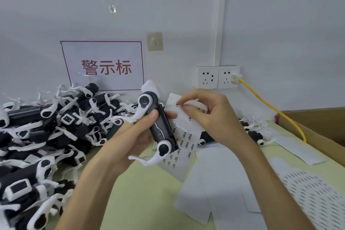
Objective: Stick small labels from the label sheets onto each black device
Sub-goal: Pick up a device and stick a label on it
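Left hand (138,134) grips one black device (161,127) mid-air above the counter (149,201), fingers (152,116) curled round its body and thumb pressed on its upper side. The device is tilted, one end up and away, the other down and nearer. Both ends are wrapped in white film with loose tails. Just behind and under the device is a label sheet (186,140), translucent, with rows of small dark labels, off the counter. Right hand (212,115) is at the sheet's upper part, fingers (186,99) narrow, thumb and forefinger pinching at the sheet. Cannot tell if they hold a single label or the sheet itself. Cannot tell if the left hand also holds the sheet. Big pile of black devices (46,127) in the same white wraps fills the counter's left side up to the wall. A few more devices (255,134) lie at right past the right hand. Blank white sheets (214,183) lie flat on the counter under the right forearm. A sheet with rows of small slots (313,198) sits at bottom right. Cardboard box (321,125) at the right edge. On the wall are a red-bordered sign (104,65) with red characters, two stick-on hooks (155,41) and double wall sockets (217,77). A yellow cable (270,108) is plugged into the right one and runs down toward the box.
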A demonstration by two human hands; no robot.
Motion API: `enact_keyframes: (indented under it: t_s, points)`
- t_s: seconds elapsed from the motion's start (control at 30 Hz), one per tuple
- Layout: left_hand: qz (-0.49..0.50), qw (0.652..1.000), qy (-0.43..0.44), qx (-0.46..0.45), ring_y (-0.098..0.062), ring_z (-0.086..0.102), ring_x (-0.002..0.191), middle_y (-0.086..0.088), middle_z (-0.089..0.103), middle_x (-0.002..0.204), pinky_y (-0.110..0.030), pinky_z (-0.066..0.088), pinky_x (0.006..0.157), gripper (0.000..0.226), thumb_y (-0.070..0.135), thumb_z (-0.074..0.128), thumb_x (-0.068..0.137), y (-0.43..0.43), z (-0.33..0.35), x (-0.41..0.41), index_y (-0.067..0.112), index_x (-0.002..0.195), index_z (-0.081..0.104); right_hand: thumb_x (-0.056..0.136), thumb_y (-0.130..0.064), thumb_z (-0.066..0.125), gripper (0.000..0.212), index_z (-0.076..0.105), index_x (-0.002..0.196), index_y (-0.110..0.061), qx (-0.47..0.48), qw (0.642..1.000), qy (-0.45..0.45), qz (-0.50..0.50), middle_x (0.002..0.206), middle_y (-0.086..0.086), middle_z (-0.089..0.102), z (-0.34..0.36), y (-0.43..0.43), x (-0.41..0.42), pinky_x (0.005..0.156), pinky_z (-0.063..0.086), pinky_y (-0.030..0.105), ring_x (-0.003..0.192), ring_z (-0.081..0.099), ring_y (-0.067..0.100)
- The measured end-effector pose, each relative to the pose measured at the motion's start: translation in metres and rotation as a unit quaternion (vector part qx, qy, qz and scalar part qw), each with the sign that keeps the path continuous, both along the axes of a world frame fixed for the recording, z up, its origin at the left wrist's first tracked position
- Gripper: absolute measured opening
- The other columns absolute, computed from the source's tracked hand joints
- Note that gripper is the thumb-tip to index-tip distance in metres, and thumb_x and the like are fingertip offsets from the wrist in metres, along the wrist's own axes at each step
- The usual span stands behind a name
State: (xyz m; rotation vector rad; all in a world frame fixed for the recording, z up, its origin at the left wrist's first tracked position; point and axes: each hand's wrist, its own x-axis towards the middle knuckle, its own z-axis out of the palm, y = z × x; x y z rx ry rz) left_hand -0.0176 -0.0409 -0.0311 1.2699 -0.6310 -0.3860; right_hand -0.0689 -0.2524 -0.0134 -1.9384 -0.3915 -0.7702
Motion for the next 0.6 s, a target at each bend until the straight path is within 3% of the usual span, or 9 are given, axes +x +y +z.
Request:
enact_keyframes:
  t_s: [0.07, 0.13, 0.2, 0.27, 0.37, 0.5, 0.6]
  points:
    - [0.030, 0.999, -0.015, -0.015, -0.024, 0.071, 0.115, -0.006, 0.078, 0.114, -0.033, 0.058, 0.091, 0.084, 0.073, 0.093, 0.042, -0.001, 0.001, -0.004, 0.018, 0.105, 0.082, 0.091, -0.016, 0.073, 0.014, 0.076, 0.092, -0.030, -0.009, 1.000, -0.002, -0.023, 0.089, -0.017, 0.068, 0.001, 0.002, -0.001, 0.076, 0.041, 0.021, 0.086, 0.063, 0.006]
    - [0.069, 0.997, -0.006, -0.024, -0.027, 0.070, 0.117, -0.010, 0.076, 0.117, -0.036, 0.057, 0.096, 0.081, 0.066, 0.089, 0.058, -0.003, 0.003, -0.007, 0.009, 0.115, 0.074, 0.088, -0.023, 0.078, 0.011, 0.075, 0.090, -0.033, -0.014, 0.999, -0.008, -0.043, 0.087, -0.021, 0.066, 0.001, 0.004, -0.001, 0.073, 0.039, 0.015, 0.081, 0.060, 0.001]
    - [0.085, 0.996, -0.001, -0.020, -0.032, 0.065, 0.124, -0.016, 0.071, 0.125, -0.044, 0.052, 0.107, 0.070, 0.053, 0.074, 0.079, -0.005, 0.002, -0.010, 0.002, 0.126, 0.065, 0.084, -0.028, 0.082, 0.012, 0.074, 0.089, -0.033, -0.018, 0.998, -0.016, -0.062, 0.086, -0.023, 0.065, 0.001, 0.006, -0.002, 0.071, 0.038, 0.010, 0.081, 0.060, 0.000]
    - [0.092, 0.996, -0.019, -0.013, -0.032, 0.065, 0.124, -0.019, 0.069, 0.129, -0.044, 0.050, 0.108, 0.066, 0.045, 0.061, 0.079, -0.006, 0.004, -0.013, -0.001, 0.128, 0.063, 0.081, -0.032, 0.084, 0.013, 0.074, 0.088, -0.033, -0.023, 0.996, -0.025, -0.085, 0.088, -0.022, 0.065, 0.000, 0.007, -0.001, 0.070, 0.038, 0.010, 0.082, 0.060, 0.003]
    - [0.087, 0.996, -0.038, -0.003, -0.032, 0.066, 0.123, -0.016, 0.072, 0.124, -0.043, 0.051, 0.107, 0.057, 0.043, 0.061, 0.079, -0.007, 0.004, -0.013, 0.004, 0.120, 0.067, 0.080, -0.033, 0.086, 0.014, 0.073, 0.087, -0.032, -0.021, 0.994, -0.030, -0.107, 0.089, -0.018, 0.065, -0.001, 0.009, 0.001, 0.071, 0.038, 0.012, 0.082, 0.061, 0.004]
    - [0.047, 0.991, -0.123, 0.008, -0.028, 0.067, 0.119, -0.011, 0.075, 0.117, -0.039, 0.052, 0.105, 0.028, 0.038, 0.080, 0.081, -0.005, 0.008, -0.015, 0.020, 0.101, 0.080, 0.080, -0.025, 0.086, 0.014, 0.075, 0.090, -0.027, -0.051, 0.990, -0.058, -0.121, 0.103, -0.013, 0.067, -0.001, 0.008, 0.001, 0.088, 0.042, 0.012, 0.104, 0.062, 0.001]
    - [0.066, 0.983, -0.167, 0.045, -0.039, 0.066, 0.113, -0.019, 0.073, 0.113, -0.052, 0.049, 0.103, 0.041, 0.047, 0.072, 0.074, -0.006, 0.009, -0.013, 0.014, 0.098, 0.078, 0.079, -0.022, 0.085, 0.014, 0.076, 0.087, -0.028, -0.072, 0.986, -0.061, -0.135, 0.102, -0.012, 0.065, 0.000, 0.008, 0.001, 0.089, 0.042, 0.014, 0.101, 0.061, 0.004]
